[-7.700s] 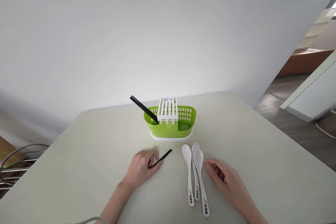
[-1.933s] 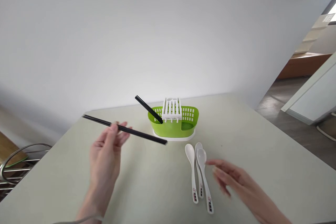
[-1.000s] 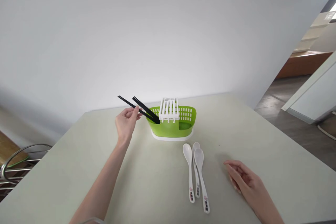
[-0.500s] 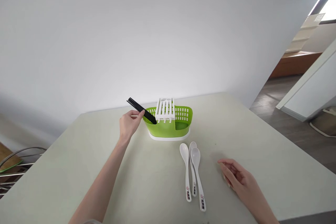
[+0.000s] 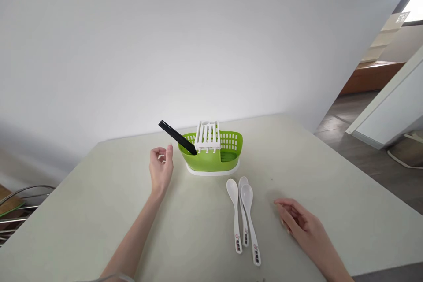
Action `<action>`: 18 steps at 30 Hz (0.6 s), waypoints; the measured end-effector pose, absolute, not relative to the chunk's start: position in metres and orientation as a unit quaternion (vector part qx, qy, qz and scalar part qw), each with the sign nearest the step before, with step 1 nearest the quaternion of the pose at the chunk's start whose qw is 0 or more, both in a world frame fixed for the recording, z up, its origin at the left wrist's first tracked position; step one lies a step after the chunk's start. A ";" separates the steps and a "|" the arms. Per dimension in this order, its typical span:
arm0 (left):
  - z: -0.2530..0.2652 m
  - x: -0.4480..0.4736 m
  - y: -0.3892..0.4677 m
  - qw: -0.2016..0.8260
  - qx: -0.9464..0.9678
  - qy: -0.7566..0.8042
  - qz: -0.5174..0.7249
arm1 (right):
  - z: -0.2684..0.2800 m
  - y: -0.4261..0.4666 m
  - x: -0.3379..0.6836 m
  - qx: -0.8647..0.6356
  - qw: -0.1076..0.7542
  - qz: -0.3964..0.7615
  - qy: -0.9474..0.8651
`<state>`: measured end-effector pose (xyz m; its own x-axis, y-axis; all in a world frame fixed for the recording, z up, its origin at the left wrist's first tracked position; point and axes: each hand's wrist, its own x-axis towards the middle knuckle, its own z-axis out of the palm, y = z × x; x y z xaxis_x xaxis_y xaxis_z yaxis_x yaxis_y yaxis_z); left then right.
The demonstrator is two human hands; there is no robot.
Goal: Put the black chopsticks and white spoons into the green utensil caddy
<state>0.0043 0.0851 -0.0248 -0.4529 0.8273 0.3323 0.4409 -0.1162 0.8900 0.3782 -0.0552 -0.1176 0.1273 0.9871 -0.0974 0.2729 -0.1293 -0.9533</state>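
Note:
A bundle of black chopsticks (image 5: 176, 135) leans to the left in the left compartment of a green cutlery basket (image 5: 206, 163). My left hand (image 5: 161, 167) is just left of the basket, apart from the chopsticks, loosely curled with the thumb raised and nothing in it. In front of the basket lie three white spoons, a left one (image 5: 235, 211), a middle one (image 5: 243, 222) and a right one (image 5: 250, 216), the last two partly overlapping. Resting on the table right of them, my right hand (image 5: 300, 227) is empty, its fingers loosely bent and not touching the spoons.
A white slotted rack (image 5: 207, 135) with small hooks bridges the basket's middle. The basket stands on a white base (image 5: 213, 173) on the pale table (image 5: 185, 229), near the wall (image 5: 198, 53). A wire rack (image 5: 20, 218) shows at the far left, beyond the table edge.
My left hand has let go of the black chopsticks and drawn back slightly left and down. The chopsticks stay leaning in the basket. My right hand and the spoons have not moved.

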 end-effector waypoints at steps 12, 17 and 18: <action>-0.067 0.064 0.016 0.301 0.783 0.478 0.262 | -0.122 -0.057 0.380 -0.627 0.404 0.422 -0.515; -0.070 0.096 0.016 0.302 0.799 0.469 0.225 | -0.121 -0.057 0.379 -0.627 0.395 0.415 -0.528; -0.071 0.101 0.017 0.292 0.802 0.479 0.206 | -0.122 -0.056 0.379 -0.625 0.395 0.413 -0.531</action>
